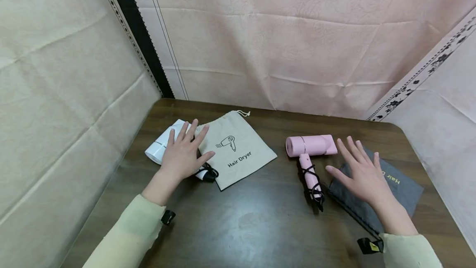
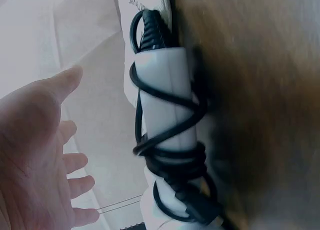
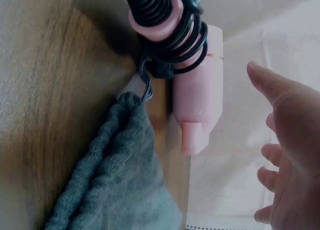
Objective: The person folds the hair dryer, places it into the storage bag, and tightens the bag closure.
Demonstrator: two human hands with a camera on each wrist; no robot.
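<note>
Both hands are spread out and hold nothing. The left hand (image 1: 181, 157) hangs over the white hair dryer (image 1: 160, 149), near the far left corner of the table (image 1: 241, 226). The right hand (image 1: 366, 179) hangs over the dark gray drawstring bag (image 1: 403, 195), near the right edge. The pink hair dryer (image 1: 314, 145) lies right of the middle, toward the far edge. The cream drawstring bag (image 1: 247, 142) lies flat near the far edge, just beside the white one.

Both dryers look hard and smooth, so they may slip a little. They are likely not very heavy, but the fat top part is probably the heavy end. A fall could crack them. A hand wrapped around the fat part should hold best. The handles have bumpy black cords (image 2: 172, 157) around them, and those loops might slide off.

The bags look soft, light and floppy. Pinching the string end should work well.
</note>
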